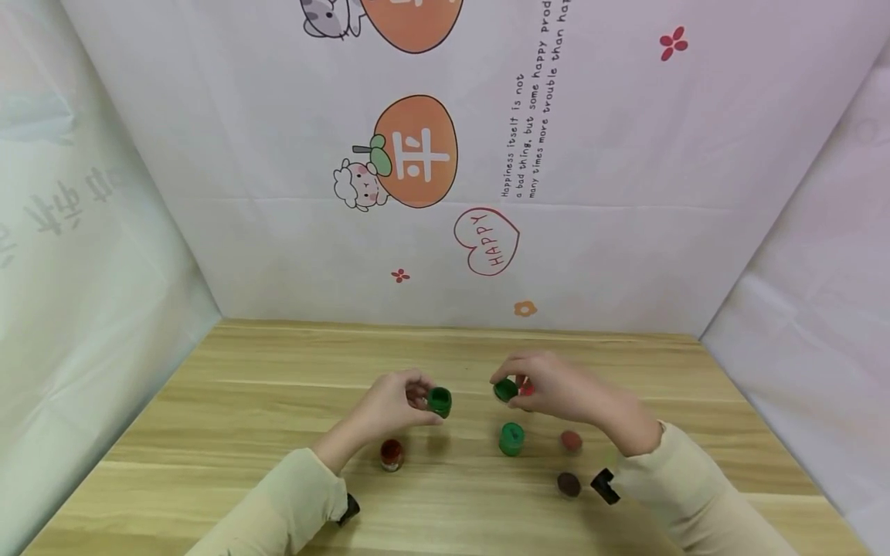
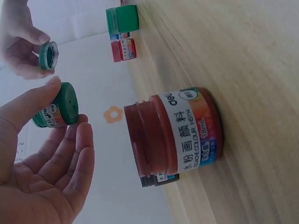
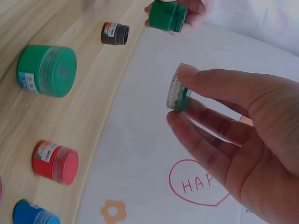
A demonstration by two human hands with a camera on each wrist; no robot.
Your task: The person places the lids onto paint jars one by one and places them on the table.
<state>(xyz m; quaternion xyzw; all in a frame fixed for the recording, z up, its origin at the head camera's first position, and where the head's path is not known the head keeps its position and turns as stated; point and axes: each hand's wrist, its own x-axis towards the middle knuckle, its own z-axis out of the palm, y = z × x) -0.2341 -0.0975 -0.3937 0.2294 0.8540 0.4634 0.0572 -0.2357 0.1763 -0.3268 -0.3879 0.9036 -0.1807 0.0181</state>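
My left hand (image 1: 389,403) holds a small open jar of dark green paint (image 1: 439,402) above the table, pinched between thumb and fingers. Its label shows in the left wrist view, partly behind the thumb. To the right, my right hand (image 1: 552,384) pinches the jar's clear screw lid (image 3: 175,88), with green paint on its inner side. Lid and jar are apart, at about the same height. Beneath my left hand stands an open jar of reddish-brown paint (image 2: 173,133). Between the hands, nearer to me, sits a capped jar of lighter green paint (image 1: 511,439).
A capped red jar (image 3: 55,162) and a blue jar (image 3: 32,213) stand by my right hand. An uncapped dark brown jar (image 3: 114,33) stands farther off. Two loose lids, one reddish (image 1: 571,441) and one dark brown (image 1: 568,484), lie near my right forearm. White printed sheets (image 1: 598,255) enclose the wooden table (image 1: 278,355).
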